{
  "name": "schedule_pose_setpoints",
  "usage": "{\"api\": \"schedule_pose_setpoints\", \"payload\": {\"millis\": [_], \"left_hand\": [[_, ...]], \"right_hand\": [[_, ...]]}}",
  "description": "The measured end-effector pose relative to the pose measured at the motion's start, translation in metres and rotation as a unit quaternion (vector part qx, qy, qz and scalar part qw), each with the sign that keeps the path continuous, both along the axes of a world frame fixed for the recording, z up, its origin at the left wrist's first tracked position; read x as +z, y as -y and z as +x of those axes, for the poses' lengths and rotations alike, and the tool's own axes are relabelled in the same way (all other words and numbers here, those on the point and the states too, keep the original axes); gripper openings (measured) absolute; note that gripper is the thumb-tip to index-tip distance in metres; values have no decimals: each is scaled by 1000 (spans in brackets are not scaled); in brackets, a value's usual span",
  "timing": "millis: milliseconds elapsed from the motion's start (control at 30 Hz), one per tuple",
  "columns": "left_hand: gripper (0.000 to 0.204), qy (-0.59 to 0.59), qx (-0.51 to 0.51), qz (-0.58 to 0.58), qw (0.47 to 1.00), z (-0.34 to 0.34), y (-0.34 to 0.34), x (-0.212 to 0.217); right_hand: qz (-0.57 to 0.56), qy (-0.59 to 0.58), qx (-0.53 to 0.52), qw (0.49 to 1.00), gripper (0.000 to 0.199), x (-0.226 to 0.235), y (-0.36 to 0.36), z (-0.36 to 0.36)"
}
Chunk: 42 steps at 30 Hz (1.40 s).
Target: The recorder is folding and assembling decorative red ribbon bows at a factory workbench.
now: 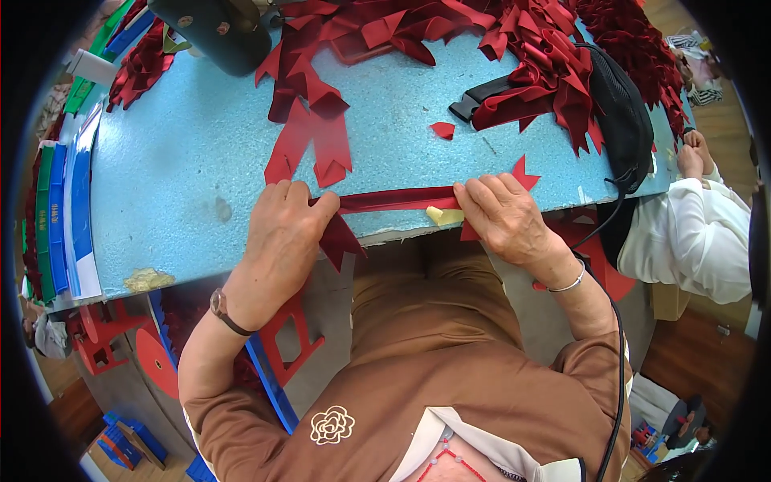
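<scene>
Ribbon, a dark red strip, lies stretched along the near edge of the table, pulled taut between the two hands. Going by size: the table is a pale blue, rough-surfaced slab filling the upper half of the view. Across its far side spreads a heap of cut red ribbons, their ends notched in a swallowtail shape. A black bag with a strap and buckle sits at the right, partly under that heap. A dark green machine head stands at the far left. A few ribbon pieces lie loose just beyond the left hand, and one small red scrap lies alone in mid-table.

The left hand presses down on the strip's left end, fingers closed over it, a pointed tail hanging below the table edge. The right hand pinches the other end, thumb and fingers clamped on it, with a cream tab just beside the thumb. The hands are apart.

At the right edge another person's white sleeve reaches the table.
</scene>
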<state>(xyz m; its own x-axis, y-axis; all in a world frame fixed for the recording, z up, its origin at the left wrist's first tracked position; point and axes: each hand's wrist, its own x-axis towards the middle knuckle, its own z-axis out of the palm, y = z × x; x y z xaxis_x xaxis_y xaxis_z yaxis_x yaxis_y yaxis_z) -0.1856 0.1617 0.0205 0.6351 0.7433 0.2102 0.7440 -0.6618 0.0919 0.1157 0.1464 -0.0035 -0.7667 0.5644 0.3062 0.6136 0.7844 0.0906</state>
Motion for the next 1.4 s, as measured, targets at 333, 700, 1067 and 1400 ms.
{"api": "schedule_pose_setpoints", "payload": {"millis": [333, 700, 1067, 1400], "left_hand": [[18, -29, -2, 15, 999, 4, 20, 6], [18, -18, -10, 19, 1000, 4, 28, 8], [19, -15, -12, 0, 1000, 2, 16, 6], [22, 87, -18, -66, 994, -28, -4, -8]], "right_hand": [[29, 23, -49, 998, 43, 4, 28, 17], [-56, -36, -123, 990, 27, 28, 28, 10], [-431, -413, 51, 801, 12, 42, -43, -83], [-611, -422, 7, 670, 14, -9, -51, -124]]}}
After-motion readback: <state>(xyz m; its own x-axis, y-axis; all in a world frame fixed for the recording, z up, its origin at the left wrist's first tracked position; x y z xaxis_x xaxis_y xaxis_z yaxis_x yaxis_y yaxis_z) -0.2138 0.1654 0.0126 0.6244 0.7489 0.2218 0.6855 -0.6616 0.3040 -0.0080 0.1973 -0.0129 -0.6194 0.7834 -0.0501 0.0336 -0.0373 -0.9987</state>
